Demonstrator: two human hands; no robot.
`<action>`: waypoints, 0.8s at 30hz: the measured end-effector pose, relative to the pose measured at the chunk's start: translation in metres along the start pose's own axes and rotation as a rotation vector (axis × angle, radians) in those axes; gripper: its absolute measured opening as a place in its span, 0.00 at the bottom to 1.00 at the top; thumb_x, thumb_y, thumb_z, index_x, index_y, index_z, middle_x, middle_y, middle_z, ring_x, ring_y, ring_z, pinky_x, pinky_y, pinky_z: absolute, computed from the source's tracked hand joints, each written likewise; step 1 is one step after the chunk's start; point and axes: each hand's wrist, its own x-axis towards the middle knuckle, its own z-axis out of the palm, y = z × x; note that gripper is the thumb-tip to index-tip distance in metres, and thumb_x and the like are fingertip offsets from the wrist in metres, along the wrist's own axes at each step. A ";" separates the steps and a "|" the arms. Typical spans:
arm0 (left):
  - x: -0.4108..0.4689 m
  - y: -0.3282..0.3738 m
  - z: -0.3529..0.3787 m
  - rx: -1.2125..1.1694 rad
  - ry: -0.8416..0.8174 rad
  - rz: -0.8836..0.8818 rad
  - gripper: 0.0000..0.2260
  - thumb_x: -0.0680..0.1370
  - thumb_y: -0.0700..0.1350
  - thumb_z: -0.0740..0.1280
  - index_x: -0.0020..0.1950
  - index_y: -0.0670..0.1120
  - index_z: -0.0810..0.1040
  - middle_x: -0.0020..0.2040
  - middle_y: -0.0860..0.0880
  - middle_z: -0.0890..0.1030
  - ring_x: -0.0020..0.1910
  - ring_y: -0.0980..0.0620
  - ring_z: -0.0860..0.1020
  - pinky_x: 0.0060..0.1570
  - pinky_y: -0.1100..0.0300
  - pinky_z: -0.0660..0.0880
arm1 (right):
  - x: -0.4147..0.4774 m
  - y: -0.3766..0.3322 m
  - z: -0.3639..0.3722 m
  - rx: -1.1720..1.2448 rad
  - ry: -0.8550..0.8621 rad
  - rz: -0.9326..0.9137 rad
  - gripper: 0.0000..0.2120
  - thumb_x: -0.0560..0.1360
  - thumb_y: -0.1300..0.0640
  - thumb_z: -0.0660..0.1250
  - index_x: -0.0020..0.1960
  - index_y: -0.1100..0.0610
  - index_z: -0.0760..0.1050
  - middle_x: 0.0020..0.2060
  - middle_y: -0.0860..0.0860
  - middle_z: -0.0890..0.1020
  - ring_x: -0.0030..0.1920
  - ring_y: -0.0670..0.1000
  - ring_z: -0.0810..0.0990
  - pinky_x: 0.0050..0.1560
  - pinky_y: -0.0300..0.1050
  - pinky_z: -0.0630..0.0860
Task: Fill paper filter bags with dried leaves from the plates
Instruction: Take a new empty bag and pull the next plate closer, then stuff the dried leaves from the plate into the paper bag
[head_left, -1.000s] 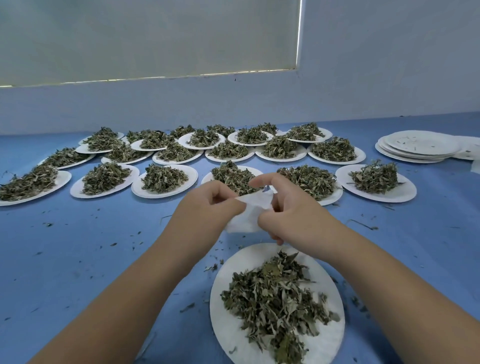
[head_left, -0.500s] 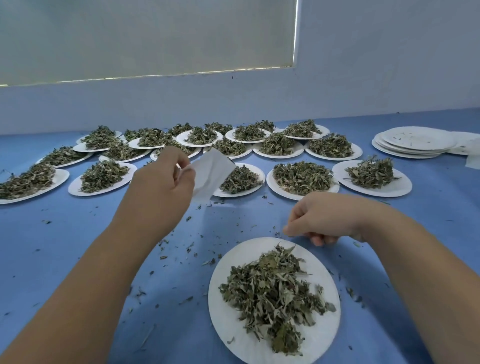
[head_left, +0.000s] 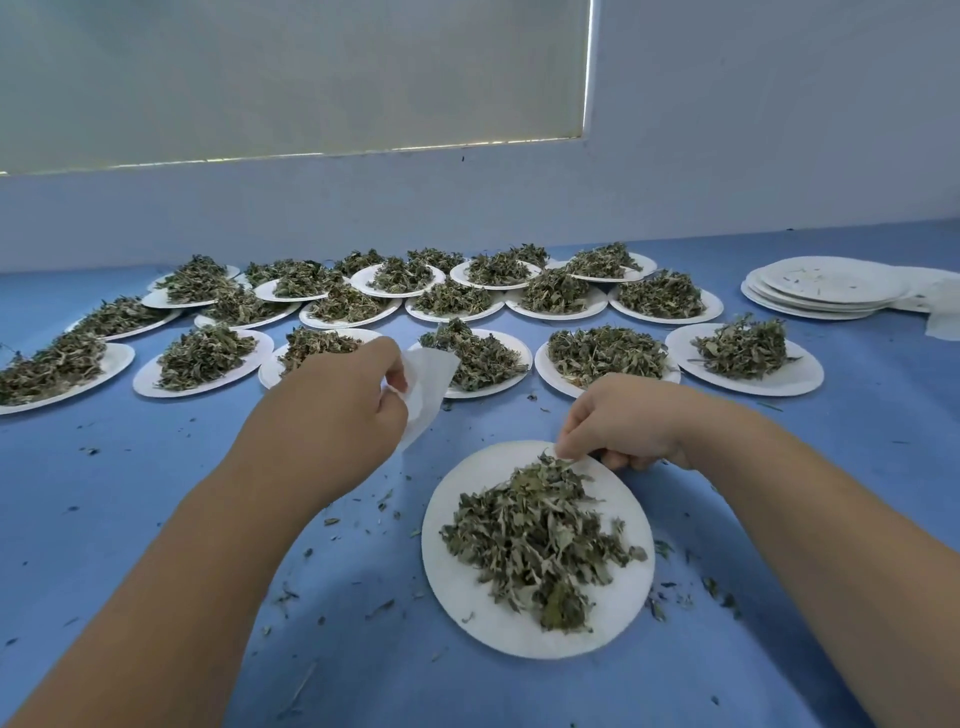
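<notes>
A white paper plate (head_left: 470, 608) lies near me on the blue table, heaped with dried green leaves (head_left: 540, 540). My left hand (head_left: 332, 415) holds a white paper filter bag (head_left: 428, 384) above the table, to the left of the plate's far edge. My right hand (head_left: 623, 421) reaches down to the far edge of the heap, and its curled fingertips pinch at the top leaves there.
Several more paper plates of dried leaves (head_left: 743, 353) stand in rows across the back of the blue table (head_left: 130, 519). A stack of empty plates (head_left: 826, 286) sits at the far right beside loose white paper (head_left: 940, 306). Leaf crumbs lie scattered around the near plate.
Both hands held the bag together a second ago. The right hand let go and dropped to the leaf heap; the left hand swung left with the bag, then came back toward the plate.
</notes>
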 end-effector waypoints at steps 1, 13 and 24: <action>0.000 0.001 0.000 0.008 0.002 0.004 0.09 0.78 0.43 0.60 0.39 0.54 0.66 0.29 0.51 0.72 0.27 0.52 0.70 0.28 0.60 0.63 | 0.003 -0.002 -0.002 -0.006 0.010 -0.002 0.10 0.73 0.55 0.71 0.44 0.63 0.80 0.27 0.55 0.72 0.29 0.53 0.65 0.27 0.41 0.62; -0.015 0.022 -0.010 0.086 0.185 -0.055 0.04 0.76 0.47 0.58 0.43 0.54 0.71 0.32 0.53 0.75 0.32 0.56 0.71 0.28 0.59 0.66 | -0.034 -0.073 0.014 0.151 -0.050 -0.520 0.18 0.72 0.44 0.69 0.60 0.45 0.71 0.35 0.45 0.83 0.31 0.44 0.80 0.29 0.36 0.73; -0.003 0.017 0.015 0.051 0.192 -0.173 0.03 0.76 0.46 0.59 0.45 0.51 0.72 0.35 0.51 0.75 0.32 0.53 0.71 0.28 0.59 0.62 | -0.001 -0.078 0.041 -0.107 0.243 -0.435 0.28 0.72 0.47 0.68 0.69 0.47 0.64 0.43 0.40 0.72 0.38 0.43 0.78 0.29 0.35 0.67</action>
